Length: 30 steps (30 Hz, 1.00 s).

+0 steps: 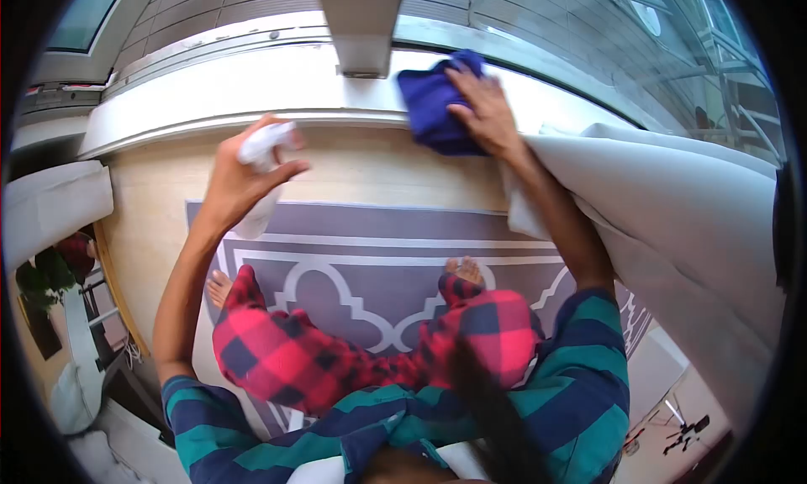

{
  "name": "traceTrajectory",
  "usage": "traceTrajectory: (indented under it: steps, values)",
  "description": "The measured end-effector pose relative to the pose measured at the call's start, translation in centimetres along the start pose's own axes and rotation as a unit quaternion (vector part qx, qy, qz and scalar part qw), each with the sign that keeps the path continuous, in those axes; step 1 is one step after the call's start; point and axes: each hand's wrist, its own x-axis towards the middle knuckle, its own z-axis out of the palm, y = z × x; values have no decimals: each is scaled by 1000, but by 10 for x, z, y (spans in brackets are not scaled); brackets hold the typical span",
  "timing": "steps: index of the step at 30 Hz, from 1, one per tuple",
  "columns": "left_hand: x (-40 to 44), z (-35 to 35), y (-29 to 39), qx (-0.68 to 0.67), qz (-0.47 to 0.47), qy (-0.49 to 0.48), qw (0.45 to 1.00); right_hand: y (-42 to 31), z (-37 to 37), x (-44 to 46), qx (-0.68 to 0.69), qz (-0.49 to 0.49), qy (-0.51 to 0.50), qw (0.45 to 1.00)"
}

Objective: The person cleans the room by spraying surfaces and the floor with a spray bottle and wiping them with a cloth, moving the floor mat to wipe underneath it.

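Note:
My left hand (pixel 235 177) is wrapped round the neck of a white spray bottle (pixel 257 218), whose trigger head pokes up between thumb and fingers. The bottle hangs over the pale floor near the grey rug's edge. On the right, my right hand (pixel 486 114) presses a purple cloth (pixel 427 106) against the white sill (pixel 235 76) with the fingers spread over it. Part of the cloth drapes past the sill's front edge. The palm's underside is hidden.
A grey frame post (pixel 360 26) rises from the sill between my hands. A light curtain (pixel 672 198) bulges beside my right forearm, and another curtain (pixel 55 207) hangs at left. My feet stand on a grey patterned rug (pixel 353 223). Glass panes lie beyond the sill.

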Motion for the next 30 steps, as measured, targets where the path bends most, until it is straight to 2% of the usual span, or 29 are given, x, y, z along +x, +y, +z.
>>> traceTrajectory:
  steps: [1,4,5,6,7,9,11,12,13,14,15,17,19,20,22,23,24,25,27,28,29,30]
  values:
    - [15,23,13,-21,-17,-40,999,35,-22,-24,-74,19,-16,997]
    - [61,110,35,-30,150,-59,986,146,-93,-125,-71,142,8,987]
    - [74,139,43,15,152,-71,986,187,-115,-161,-19,172,50,984]
    - [86,166,53,62,155,-81,983,235,-133,-201,-135,227,45,963]
    - [99,193,66,71,125,-94,985,279,-152,-239,-180,282,47,941]
    - [120,247,97,99,85,-105,986,329,-179,-275,-263,427,55,863]
    - [143,291,125,146,70,-93,983,353,-158,-259,-374,448,57,810]
    - [148,309,141,158,74,-91,981,345,-140,-244,-357,378,87,850]
    - [150,326,154,169,76,-93,978,311,-128,-220,-397,291,94,865]
    - [154,341,164,180,79,-94,976,270,-123,-198,-328,255,93,905]
    - [158,355,169,183,98,-77,975,240,-111,-184,-285,165,158,931]
    - [161,374,167,197,132,-52,970,207,-113,-182,-212,76,91,970]
    - [156,364,169,140,116,-80,980,236,-140,-203,-159,67,43,984]
    - [157,350,171,111,111,-88,984,262,-156,-221,-144,93,56,984]
    - [141,311,167,106,126,-106,981,343,-170,-263,-191,179,151,953]
    - [126,287,170,86,107,-110,984,376,-178,-279,-184,286,153,928]
    - [107,264,172,66,87,-113,988,362,-183,-268,-220,486,112,839]
    - [88,244,167,79,104,-84,988,364,-164,-248,-292,562,139,761]
    - [51,207,159,101,139,-46,984,308,-127,-184,-322,592,174,718]
    - [34,194,151,123,156,-14,980,257,-110,-152,-318,518,107,787]
    - [18,182,147,145,109,-6,983,200,-82,-122,-240,446,95,857]
    - [6,173,141,144,87,9,986,141,-33,-97,-306,320,185,877]
